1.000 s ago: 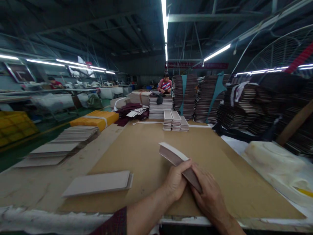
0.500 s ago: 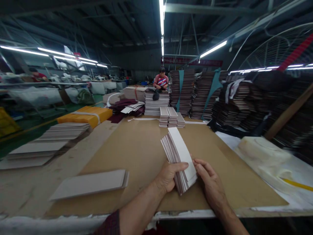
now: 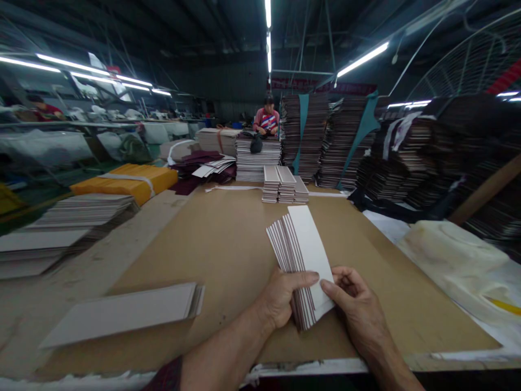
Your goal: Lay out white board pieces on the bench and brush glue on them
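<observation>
The bundle of card strips (image 3: 299, 255) stands tilted above the near edge of the surface (image 3: 228, 244), lifted from it, with its top end leaning away from the person. The strips are fanned a little, so their dark edges show as stripes on the left side and one white face looks up on the right. The left hand (image 3: 283, 298) is closed around the lower left part of the bundle, with the thumb pressed on the white face. The right hand (image 3: 356, 309) pinches the lower right corner between thumb and bent fingers. Both hands touch the same bundle, and they are very near to each other.

On the brown surface, to the left of the hands, lies a flat pile of grey cards (image 3: 126, 312), well apart from the bundle. At the far end of the surface stand three short stacks of strips (image 3: 285, 184), side by side. Behind them is a taller pile of sheets (image 3: 257, 160), and behind that sits a person in a red top (image 3: 266, 119). Big dark stacks (image 3: 345, 141) fill the right side. On the left there are a yellow package (image 3: 130, 182) and low grey piles (image 3: 77, 214). A pale cloth (image 3: 456, 255) lies at the right of the surface.
</observation>
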Demonstrator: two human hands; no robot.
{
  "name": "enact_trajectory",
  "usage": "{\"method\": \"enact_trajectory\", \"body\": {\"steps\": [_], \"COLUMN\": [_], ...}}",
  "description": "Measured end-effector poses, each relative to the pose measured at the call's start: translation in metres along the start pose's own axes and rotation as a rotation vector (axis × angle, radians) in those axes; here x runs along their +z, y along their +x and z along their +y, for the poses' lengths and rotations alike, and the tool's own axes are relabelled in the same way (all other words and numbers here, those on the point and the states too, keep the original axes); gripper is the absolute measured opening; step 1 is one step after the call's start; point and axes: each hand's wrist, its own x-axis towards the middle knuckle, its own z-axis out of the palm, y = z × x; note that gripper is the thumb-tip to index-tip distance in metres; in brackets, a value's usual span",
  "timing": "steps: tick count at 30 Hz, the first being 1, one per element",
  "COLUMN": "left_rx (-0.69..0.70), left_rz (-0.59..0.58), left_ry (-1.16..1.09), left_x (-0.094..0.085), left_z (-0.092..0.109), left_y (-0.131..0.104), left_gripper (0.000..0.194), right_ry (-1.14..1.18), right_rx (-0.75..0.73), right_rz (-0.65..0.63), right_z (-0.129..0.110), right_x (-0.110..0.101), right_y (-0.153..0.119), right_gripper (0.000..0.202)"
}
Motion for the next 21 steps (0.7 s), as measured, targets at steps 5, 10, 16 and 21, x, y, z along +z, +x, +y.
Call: {"method": "enact_trajectory", "body": {"steps": [5,10,16,21], "left_rx": [-0.053,-0.045,-0.027,0.209], "left_rz": [-0.079,-0.017,0.063,0.272], "left_ry": [-0.062,-0.058,-0.087,-0.169], "left_x": [-0.001,-0.006,-0.008,-0.003], "left_z": [-0.001,0.0,0.006,0.028], "left_y": [0.0,0.004,0.004,-0.001], "left_gripper": [0.047,0.043,0.046,0.057], "right_ry": [0.099,0.087,-0.082,-0.469], "right_rx": [0.095,0.105,-0.014,-0.028], "right_rz": [-0.075,-0.046,0.063,0.121], "right_z": [-0.011,-0.008,-0.034,-0.083], "right_x": [-0.003,0.0,-0.042,-0.136], "right_y": [0.001,0.001,0.015,0.03], "right_gripper": [0.043,0.042,0.044,0.041]}}
